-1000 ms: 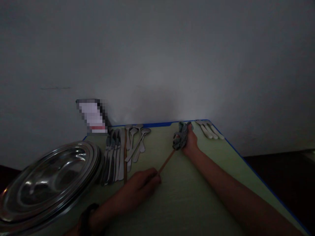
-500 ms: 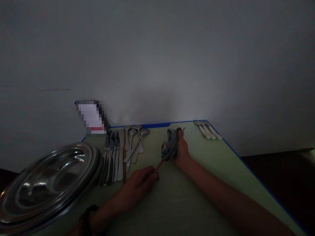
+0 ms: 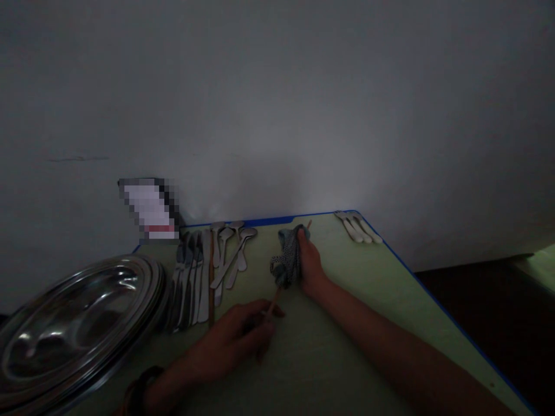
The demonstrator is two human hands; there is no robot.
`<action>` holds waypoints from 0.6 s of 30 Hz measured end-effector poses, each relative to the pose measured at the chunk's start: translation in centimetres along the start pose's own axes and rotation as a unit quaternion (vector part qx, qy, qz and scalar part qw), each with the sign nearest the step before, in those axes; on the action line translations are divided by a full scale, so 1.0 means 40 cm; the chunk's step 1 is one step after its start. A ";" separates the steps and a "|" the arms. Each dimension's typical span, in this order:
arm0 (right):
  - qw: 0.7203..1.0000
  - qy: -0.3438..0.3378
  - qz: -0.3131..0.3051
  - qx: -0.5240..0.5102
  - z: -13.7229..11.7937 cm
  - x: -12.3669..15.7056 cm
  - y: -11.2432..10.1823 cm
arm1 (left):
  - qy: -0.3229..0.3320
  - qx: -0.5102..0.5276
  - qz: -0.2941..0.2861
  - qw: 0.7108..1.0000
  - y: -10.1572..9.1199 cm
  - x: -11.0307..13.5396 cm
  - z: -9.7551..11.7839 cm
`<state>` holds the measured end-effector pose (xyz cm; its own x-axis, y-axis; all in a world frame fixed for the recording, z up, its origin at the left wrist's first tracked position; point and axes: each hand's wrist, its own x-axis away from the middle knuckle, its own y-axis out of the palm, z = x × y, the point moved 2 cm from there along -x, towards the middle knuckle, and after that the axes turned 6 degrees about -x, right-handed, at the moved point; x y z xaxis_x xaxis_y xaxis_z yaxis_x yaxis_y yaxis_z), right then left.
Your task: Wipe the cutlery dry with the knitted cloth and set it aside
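Fingers point(image 3: 260, 334) of our left hand point(image 3: 232, 344) pinch the lower part of a thin wooden stick point(image 3: 273, 303), while our right hand point(image 3: 311, 263) wraps a cloth point(image 3: 289, 254) around it, thumb laid along the folds; its other fingers are hidden behind the fabric, so we cannot tell how tightly they press.

Behind everything we have a grey wall point(image 3: 277, 104), and below it our pale green table point(image 3: 329, 358) with a blue edge. At our left stands a stack of shiny metal dishes point(image 3: 87, 326), cut off by the border of our view. They sit nested one in another, and the hollow of the top dish is filled with bright reflections; how many lie beneath we cannot count.

Beyond the stack, a pixelated screen-like device point(image 3: 150, 208) leans at the wall. Near the dishes we see a row of knives point(image 3: 203, 292), handles toward us, then a second wooden stick point(image 3: 211, 289) lying beside them, then several spoons point(image 3: 229, 259), some crossing. Three forks point(image 3: 352, 229) lie at the far right corner.

Smaller, the bunched patterned cloth encloses the middle of our held stick, whose tip pokes out above our thumb. A dark band point(image 3: 146, 381) circles our left wrist.
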<state>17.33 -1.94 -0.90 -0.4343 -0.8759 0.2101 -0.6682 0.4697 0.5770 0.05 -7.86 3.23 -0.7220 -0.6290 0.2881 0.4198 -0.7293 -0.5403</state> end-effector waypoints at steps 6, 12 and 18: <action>0.997 0.024 0.038 -0.063 -0.006 -0.013 -0.006 | 0.050 0.015 -0.043 0.998 -0.003 0.000 -0.003; 1.000 0.007 0.007 0.008 0.033 0.065 0.008 | 0.008 0.009 0.006 1.000 0.011 -0.021 -0.031; 0.999 0.005 -0.048 -0.012 0.061 0.085 0.017 | -0.033 0.036 0.053 0.997 0.016 -0.025 -0.034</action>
<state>13.92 -4.31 -1.71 -0.3628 -0.9180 0.1603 -0.6924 0.3807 0.6129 0.30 -7.33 1.50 -0.6349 -0.7182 0.2848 0.5323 -0.6738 -0.5125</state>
